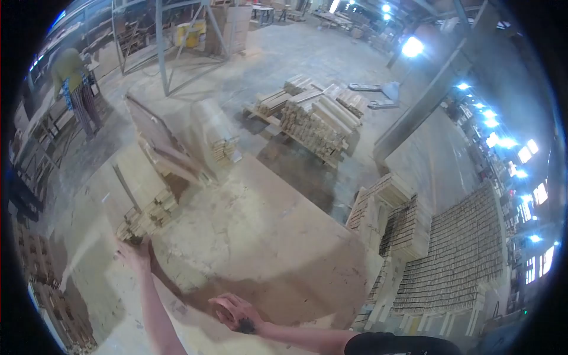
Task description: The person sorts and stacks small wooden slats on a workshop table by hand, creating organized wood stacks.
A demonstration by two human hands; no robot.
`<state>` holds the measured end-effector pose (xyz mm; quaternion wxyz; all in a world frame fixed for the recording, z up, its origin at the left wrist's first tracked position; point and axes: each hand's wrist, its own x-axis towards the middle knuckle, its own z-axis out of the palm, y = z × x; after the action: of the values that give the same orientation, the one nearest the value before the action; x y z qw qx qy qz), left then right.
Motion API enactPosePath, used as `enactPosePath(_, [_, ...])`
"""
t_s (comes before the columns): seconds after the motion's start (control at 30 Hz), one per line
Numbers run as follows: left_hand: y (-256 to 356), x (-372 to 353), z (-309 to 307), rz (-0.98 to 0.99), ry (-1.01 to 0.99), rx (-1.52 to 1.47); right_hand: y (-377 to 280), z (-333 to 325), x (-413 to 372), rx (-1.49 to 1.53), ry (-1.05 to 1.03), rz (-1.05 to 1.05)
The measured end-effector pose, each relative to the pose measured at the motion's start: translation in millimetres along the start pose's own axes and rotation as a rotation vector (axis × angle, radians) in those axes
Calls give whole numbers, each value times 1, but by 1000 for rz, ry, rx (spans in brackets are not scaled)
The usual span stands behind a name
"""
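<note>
My left hand (135, 255) is at the near end of a stack of pale wooden strips (155, 212) on the left of the worktable. Its thumb and fingers close around the lower strip ends, partly hidden by the wood and the hand itself. My right hand (234, 310) hovers near or rests on the table's near edge, fingers curled inward. What it holds, if anything, is hidden; a dark patch shows by the wrist. Between and beyond the hands spreads the dusty worktable (236, 228), its surface scuffed and marked.
An upright board (163, 139) and another bundle of strips (214, 133) stand at the table's far left. Stacked timber (319, 121) lies on a pallet beyond. Rows of wood pieces (452, 254) fill the right side. A person (76, 89) stands far left; a metal post (426, 92) rises at right.
</note>
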<state>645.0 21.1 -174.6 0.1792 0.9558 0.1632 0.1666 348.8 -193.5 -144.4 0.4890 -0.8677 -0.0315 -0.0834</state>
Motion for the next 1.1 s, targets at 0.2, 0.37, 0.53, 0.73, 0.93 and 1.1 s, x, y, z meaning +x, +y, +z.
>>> enactPosePath(0.2, [-16,9,11,16,144,-277,3,3,0,-25,37,-34])
enactPosePath(0.37, [-13,11,3,-55,133,-325,3,5,-2,-30,-3,2])
enactPosePath(0.53, [-3,12,12,-83,177,-235,-1,2,-1,-60,4,-14])
enactPosePath(0.73, [4,25,24,-134,102,54,7,6,-2,-54,-27,-24])
enactPosePath(0.93, [-1,31,33,-77,239,-212,1,2,-2,-25,-42,39])
enactPosePath(1.1, [-14,22,41,-25,299,-278,6,5,-2,-39,-9,8])
